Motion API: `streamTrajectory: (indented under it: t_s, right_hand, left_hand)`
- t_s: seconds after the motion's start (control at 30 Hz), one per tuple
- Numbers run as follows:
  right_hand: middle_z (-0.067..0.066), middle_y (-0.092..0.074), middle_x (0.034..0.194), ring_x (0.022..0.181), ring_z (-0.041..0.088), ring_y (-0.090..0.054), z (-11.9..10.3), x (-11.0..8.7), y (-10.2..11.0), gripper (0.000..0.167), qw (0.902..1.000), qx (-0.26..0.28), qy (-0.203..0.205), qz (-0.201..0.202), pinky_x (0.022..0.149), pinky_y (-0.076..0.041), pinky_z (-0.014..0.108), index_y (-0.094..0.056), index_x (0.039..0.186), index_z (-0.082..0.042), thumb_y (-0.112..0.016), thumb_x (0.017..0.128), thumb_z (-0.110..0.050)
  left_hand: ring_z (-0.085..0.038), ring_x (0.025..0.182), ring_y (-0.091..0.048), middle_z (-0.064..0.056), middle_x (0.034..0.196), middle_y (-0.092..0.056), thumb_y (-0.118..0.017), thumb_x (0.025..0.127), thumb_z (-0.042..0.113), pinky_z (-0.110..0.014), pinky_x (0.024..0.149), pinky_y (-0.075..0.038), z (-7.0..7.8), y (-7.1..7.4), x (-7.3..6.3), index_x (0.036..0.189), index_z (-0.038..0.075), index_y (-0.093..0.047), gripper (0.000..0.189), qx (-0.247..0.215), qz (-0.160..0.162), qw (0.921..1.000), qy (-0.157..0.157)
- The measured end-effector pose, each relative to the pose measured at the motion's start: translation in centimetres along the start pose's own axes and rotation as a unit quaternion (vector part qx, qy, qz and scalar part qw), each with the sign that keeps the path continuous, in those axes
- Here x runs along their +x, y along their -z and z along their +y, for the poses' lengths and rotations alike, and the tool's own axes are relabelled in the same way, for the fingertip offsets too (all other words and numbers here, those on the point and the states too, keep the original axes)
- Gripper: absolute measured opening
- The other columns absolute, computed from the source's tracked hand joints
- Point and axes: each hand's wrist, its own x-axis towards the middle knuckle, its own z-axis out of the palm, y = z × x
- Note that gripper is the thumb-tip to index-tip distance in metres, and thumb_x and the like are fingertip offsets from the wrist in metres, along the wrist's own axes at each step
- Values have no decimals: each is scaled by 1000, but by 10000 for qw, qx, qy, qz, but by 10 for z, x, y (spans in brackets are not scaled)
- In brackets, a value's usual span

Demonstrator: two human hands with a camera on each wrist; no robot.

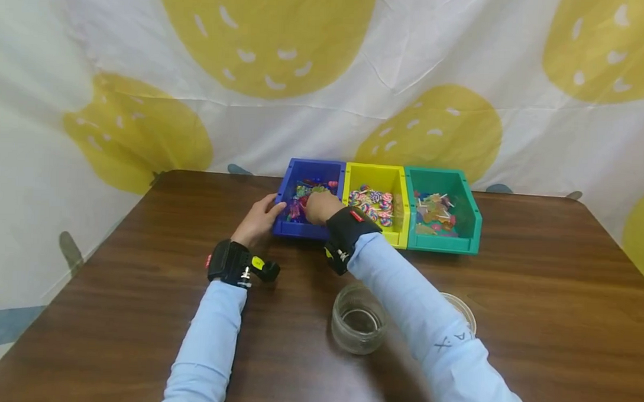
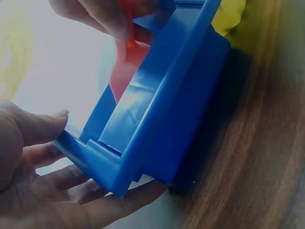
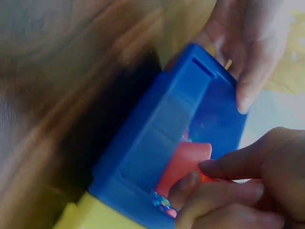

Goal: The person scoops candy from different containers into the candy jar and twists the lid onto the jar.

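My left hand (image 1: 258, 218) grips the left side of a blue storage bin (image 1: 299, 230), its thumb over the rim and its fingers around the outer wall. Reaching into that bin, my right hand (image 1: 320, 208) pinches the handle of a small red scoop (image 3: 188, 162). In the left wrist view the scoop (image 2: 127, 64) points down behind the bin's front wall. Small shiny colourful pieces (image 1: 303, 191) lie in the bin, partly hidden by the right hand.
Beside the blue bin stand a yellow bin (image 1: 400, 236) of swirled lollipop pieces and a green bin (image 1: 443, 243) of translucent candy-like pieces. A glass jar (image 1: 344, 335) stands nearer on the wooden table (image 1: 138, 289). A round lid (image 1: 468, 312) is partly hidden by the right sleeve.
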Motion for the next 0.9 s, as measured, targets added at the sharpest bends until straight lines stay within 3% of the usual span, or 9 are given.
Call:
streamTrajectory:
  t_s: [0.13,0.3,0.37,0.43,0.53,0.63,0.77,0.83,0.9]
  right_hand:
    - [3,-62,84,69,20,-57,28,87,-70,18,9996,-23,241,-115,56,-47,35,-65,75,-15,-56,80,-30]
    - [2,-60,75,52,20,-59,50,170,-132,19,9990,212,22,-402,42,-48,35,-63,69,-17,-58,78,-32]
    - [3,-61,77,55,22,-61,53,183,-141,18,9985,118,12,-530,45,-50,38,-64,73,-16,-57,80,-32]
    - [1,-62,76,59,20,-61,54,195,-148,19,9977,-347,229,-535,67,-52,36,-64,74,-18,-56,80,-34]
    - [-1,-62,71,66,18,-58,47,184,-137,21,9901,-1167,663,-407,101,-29,39,-64,70,-19,-55,80,-34]
    - [0,-62,73,68,19,-56,38,156,-117,24,9850,-1513,803,-190,100,-26,43,-63,69,-17,-55,79,-37]
    - [16,-56,107,68,22,-56,19,91,-78,34,9936,-1025,446,-140,66,-50,33,-62,94,-4,-53,82,-35]
    - [23,-42,126,66,23,-58,2,35,-41,37,9979,-550,145,-318,49,-51,31,-58,106,2,-51,86,-28]
    - [32,-23,132,63,26,-56,-2,12,-31,52,9996,147,-10,-251,34,-45,28,-39,121,14,-50,86,-23]
  left_hand:
    - [-33,116,-42,-19,136,-36,-35,97,26,-46,98,-35,-2,-3,-1,140,8,-23,48,-25,-73,9999,82]
    - [-32,116,-43,-18,136,-36,-35,97,26,-45,98,-35,-2,-5,-3,140,9,-23,48,-70,-108,9998,124]
    - [-32,116,-43,-18,136,-36,-35,97,26,-45,98,-35,-2,-4,-3,140,9,-23,48,-72,-132,9998,95]
    - [-33,116,-42,-18,136,-35,-36,96,26,-46,98,-35,-2,-4,-4,140,9,-24,49,-39,-124,9999,69]
    - [-33,117,-42,-17,137,-35,-37,96,29,-47,98,-34,-1,-2,-5,140,10,-24,50,44,-97,9999,46]
    - [-34,117,-41,-18,137,-34,-37,96,29,-47,98,-33,0,-1,-4,140,9,-23,50,105,-78,9999,6]
    - [-33,116,-41,-18,137,-35,-36,96,29,-46,99,-33,0,0,-2,140,8,-23,50,191,-77,9998,-2]
    - [-33,117,-41,-18,137,-34,-36,96,30,-47,100,-32,0,0,-1,140,8,-23,51,241,-66,9997,11]
    - [-33,117,-40,-18,138,-34,-36,96,30,-47,100,-31,0,0,0,140,9,-23,51,278,-50,9996,23]
